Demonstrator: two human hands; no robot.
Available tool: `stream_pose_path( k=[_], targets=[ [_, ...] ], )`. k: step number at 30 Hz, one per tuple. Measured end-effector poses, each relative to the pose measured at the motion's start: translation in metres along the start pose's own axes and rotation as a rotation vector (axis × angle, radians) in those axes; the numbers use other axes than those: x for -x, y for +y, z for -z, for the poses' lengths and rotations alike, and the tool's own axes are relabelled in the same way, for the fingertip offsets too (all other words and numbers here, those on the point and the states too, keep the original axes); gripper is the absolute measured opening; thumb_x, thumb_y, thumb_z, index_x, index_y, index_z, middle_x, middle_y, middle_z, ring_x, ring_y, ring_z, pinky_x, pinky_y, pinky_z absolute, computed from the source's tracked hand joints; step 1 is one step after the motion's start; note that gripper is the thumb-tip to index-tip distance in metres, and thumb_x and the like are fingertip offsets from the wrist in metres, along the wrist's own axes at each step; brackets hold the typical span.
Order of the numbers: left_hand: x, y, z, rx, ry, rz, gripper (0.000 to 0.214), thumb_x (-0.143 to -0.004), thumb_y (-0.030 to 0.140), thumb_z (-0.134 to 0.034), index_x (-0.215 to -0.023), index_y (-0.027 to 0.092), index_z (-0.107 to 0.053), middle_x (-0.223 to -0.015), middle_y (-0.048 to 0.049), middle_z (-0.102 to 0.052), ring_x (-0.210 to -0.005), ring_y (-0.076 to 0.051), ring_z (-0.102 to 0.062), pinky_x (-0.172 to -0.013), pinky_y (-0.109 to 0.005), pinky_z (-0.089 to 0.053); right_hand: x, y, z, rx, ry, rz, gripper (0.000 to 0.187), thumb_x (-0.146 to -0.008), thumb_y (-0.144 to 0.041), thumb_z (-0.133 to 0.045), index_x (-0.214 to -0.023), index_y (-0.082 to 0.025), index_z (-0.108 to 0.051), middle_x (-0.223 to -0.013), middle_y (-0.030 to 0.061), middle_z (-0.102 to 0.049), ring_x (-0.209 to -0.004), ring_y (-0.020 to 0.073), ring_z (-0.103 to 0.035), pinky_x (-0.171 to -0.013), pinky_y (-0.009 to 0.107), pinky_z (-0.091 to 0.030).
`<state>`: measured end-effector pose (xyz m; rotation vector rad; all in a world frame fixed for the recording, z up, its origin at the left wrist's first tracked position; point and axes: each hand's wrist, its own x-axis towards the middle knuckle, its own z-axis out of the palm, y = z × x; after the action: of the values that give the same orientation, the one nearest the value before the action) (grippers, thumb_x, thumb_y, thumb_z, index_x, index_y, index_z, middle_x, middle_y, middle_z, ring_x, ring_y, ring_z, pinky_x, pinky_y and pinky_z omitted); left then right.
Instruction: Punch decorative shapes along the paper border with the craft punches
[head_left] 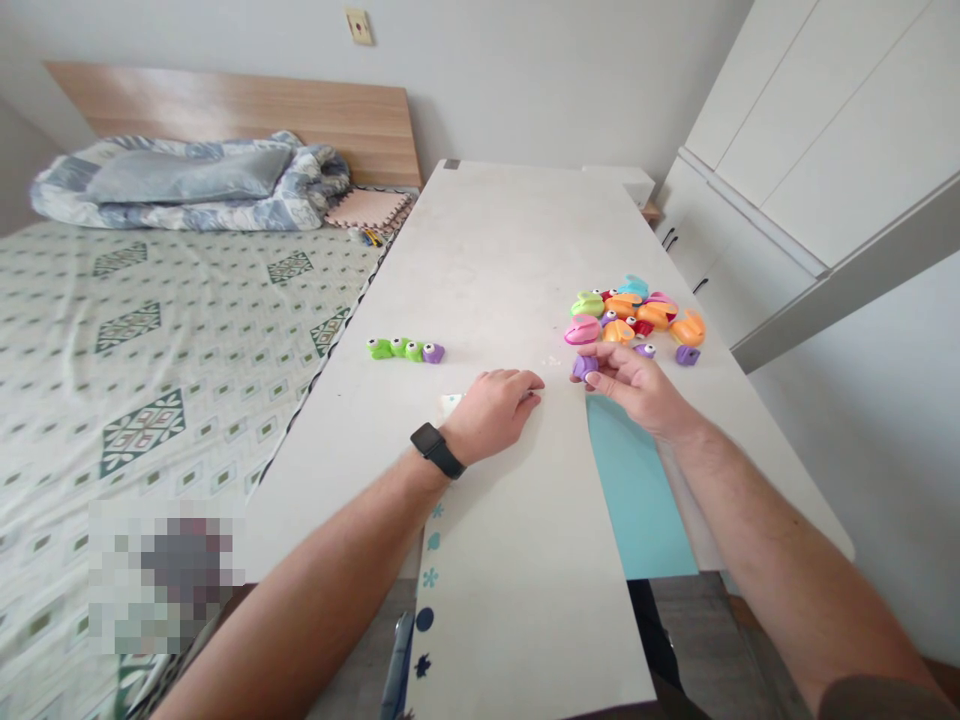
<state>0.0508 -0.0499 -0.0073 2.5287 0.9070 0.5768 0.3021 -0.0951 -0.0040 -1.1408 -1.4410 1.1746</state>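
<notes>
My right hand (634, 382) pinches a small purple plastic punch (584, 366) just above the table, at the near edge of a heap of colourful punches (637, 312). My left hand (491, 408), with a black watch on the wrist, lies palm down with fingers curled on a long white paper sheet (517, 560). A turquoise sheet (637, 495) shows under the white one on the right. To the left, a short row of three green punches and one purple punch (406, 350) lies on the table.
The long white table (487, 240) runs away from me. A bed with a patterned cover (150, 330) and folded bedding (187, 185) is on the left. White cabinets (787, 150) stand on the right. Punched-out blue shapes (429, 575) edge the white sheet.
</notes>
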Motion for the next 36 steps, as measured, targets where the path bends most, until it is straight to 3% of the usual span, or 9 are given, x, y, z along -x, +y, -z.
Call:
stream_pose_path(
  k=[6, 36],
  targets=[
    [0.0, 0.0002, 0.0004, 0.001, -0.002, 0.0, 0.021, -0.099, 0.021, -0.051, -0.112, 0.019, -0.067, -0.107, -0.0079, -0.075, -0.1, -0.023, -0.07, -0.09, -0.038, -0.054, 0.0008, 0.0006, -0.0027, -0.019, -0.024, -0.021, 0.048, -0.087, -0.043, -0.076, -0.13, -0.026, -0.061, -0.115, 0.0075, -0.068, -0.109, 0.0232, -0.067, -0.104, 0.045, -0.052],
    [0.0008, -0.0011, -0.0008, 0.085, 0.041, -0.006, 0.018, -0.1, 0.021, -0.052, -0.107, 0.018, -0.068, -0.102, -0.0069, -0.074, -0.094, -0.021, -0.069, -0.084, -0.033, -0.053, -0.0005, 0.0062, -0.0077, 0.2, -0.058, 0.01, 0.041, -0.09, -0.035, -0.072, -0.128, -0.024, -0.063, -0.112, 0.0074, -0.07, -0.1, 0.0216, -0.065, -0.093, 0.04, -0.051]
  ],
)
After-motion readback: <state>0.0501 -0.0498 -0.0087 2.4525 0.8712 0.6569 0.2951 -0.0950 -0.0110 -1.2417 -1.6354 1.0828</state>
